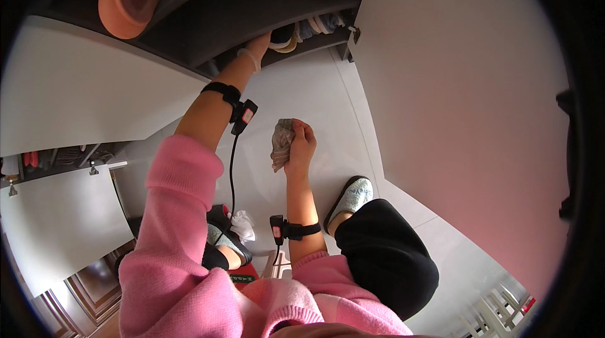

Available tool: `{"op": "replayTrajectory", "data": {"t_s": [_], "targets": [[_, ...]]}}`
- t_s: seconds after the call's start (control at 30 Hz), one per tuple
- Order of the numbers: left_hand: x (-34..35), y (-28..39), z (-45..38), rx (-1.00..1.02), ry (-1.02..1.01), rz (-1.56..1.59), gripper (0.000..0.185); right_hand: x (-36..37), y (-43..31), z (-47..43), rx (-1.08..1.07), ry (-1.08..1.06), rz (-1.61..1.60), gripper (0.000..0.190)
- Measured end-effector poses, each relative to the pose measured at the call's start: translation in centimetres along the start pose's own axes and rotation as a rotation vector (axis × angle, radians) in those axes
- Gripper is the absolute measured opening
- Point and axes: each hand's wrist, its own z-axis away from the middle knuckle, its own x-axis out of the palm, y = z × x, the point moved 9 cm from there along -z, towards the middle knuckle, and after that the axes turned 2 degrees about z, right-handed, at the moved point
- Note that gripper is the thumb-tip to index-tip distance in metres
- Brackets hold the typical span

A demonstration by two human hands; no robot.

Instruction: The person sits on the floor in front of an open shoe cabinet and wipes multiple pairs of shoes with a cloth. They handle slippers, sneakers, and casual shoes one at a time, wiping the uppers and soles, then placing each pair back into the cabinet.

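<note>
My left hand point(259, 48) reaches into the lowest visible compartment of a dark shoe cabinet point(264, 12). Its fingers are hidden under the shelf, so what they touch does not show. Just right of that hand sits a dark shoe with a pale sole point(285, 42), and blue-and-white shoes point(321, 25) lie farther along the compartment. My right hand point(302, 146) pinches a crumpled grey-beige cloth point(282, 143) above the light tiled floor point(326, 116). On the shelf higher up, an orange-pink slipper point(130, 16) pokes out over the edge.
White cabinet doors stand open at left point(94, 87) and right point(453, 78). A white crumpled item point(242, 226) lies by my slippered left foot point(231, 248); my right slipper point(352, 196) is opposite. Beneath me is part of a plastic stool point(282, 264). Cables hang from both wrist straps.
</note>
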Motion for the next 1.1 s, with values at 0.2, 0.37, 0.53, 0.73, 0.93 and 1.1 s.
{"op": "replayTrajectory", "data": {"t_s": [0.2,0.37,0.53,0.73,0.93,1.1], "targets": [[0.0,0.5,4.0,-0.082,-0.014,0.078,0.085,0.2,-0.9,0.4,-0.013,-0.016,-0.059,0.017],[-1.7,2.5,7.9,0.026,0.130,0.032,0.091,0.6,-1.5,1.1,-0.035,-0.051,-0.090,0.018],[-3.2,4.4,13.4,0.175,0.166,-0.214,0.088,1.3,-3.3,2.9,-0.022,-0.055,-0.155,0.017],[-5.0,10.6,21.5,0.133,-0.167,-0.157,0.054,2.2,-5.5,5.3,-0.053,-0.113,-0.158,0.015],[-11.1,24.1,25.9,0.338,-0.082,0.169,0.048,4.0,-6.7,7.5,-0.078,-0.164,-0.197,0.016],[-8.9,31.7,22.7,0.256,0.145,0.238,0.103,5.5,-8.2,10.3,-0.071,-0.248,-0.214,0.017]]}}
